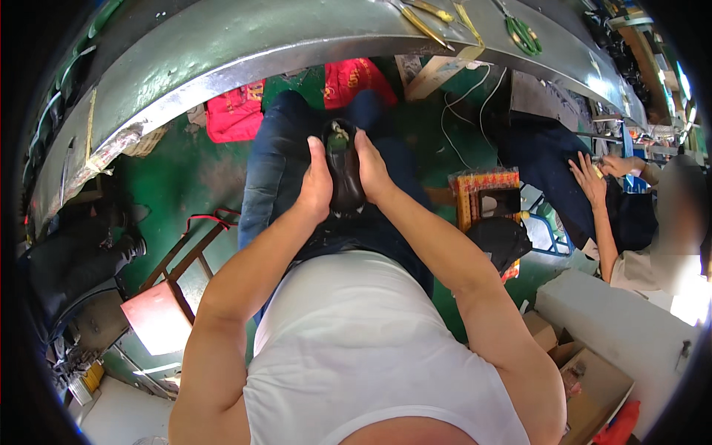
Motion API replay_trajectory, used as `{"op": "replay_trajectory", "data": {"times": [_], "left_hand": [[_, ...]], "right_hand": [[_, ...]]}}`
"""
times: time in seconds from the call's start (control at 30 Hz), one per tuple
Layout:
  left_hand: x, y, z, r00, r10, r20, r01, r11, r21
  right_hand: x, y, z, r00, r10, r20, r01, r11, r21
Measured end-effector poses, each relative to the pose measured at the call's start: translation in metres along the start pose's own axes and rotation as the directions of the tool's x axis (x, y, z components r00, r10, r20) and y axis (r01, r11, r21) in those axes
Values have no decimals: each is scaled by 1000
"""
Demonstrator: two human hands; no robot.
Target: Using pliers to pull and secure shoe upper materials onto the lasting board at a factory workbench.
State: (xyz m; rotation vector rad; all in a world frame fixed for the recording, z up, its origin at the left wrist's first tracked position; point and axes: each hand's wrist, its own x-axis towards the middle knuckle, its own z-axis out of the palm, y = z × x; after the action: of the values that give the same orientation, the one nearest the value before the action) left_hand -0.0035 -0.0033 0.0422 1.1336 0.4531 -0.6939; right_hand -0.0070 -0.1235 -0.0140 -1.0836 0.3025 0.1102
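Two bare hands press a dark leather shoe (345, 172) between them, over the lap of the person who wears the camera. The left hand (317, 184) lies flat against the shoe's left side, fingers together and pointing away from the body, thumb up along the edge. The right hand (372, 169) mirrors it on the other side, palm pressed in, fingers closed along the upper. The shoe stands with its opening toward the far end, where a pale lining or insert shows between the fingertips; its nearer end points back toward the white shirt (356, 348).

Beneath the hands are dark blue jeans (274, 170), and beyond the fingertips two red cloth pieces (236, 111) lie on the green floor (178, 170) under the curved edge of a grey metal workbench (222, 44). On the bench, well beyond the right hand, lie green-handled scissors (523, 34) and some yellow-handled tools (426, 18).

Down to the left of the left forearm stands a wooden stool (167, 297). To the right of the right forearm is a small stool with a striped woven edge (486, 182), and further right a second person's hands (593, 174) rest on dark material. Cardboard boxes (586, 371) sit near the right elbow.
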Motion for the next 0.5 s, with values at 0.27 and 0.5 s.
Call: {"op": "replay_trajectory", "data": {"times": [0.27, 0.5], "left_hand": [[50, -19, -14, 979, -118, -165, 99, 988, -120], [75, -13, -29, 978, -85, -190, 94, 995, 35]], "right_hand": [[22, 30, -4, 927, 234, -292, -254, 967, -33], [19, 21, 13, 917, 244, -314, -238, 970, 60]]}}
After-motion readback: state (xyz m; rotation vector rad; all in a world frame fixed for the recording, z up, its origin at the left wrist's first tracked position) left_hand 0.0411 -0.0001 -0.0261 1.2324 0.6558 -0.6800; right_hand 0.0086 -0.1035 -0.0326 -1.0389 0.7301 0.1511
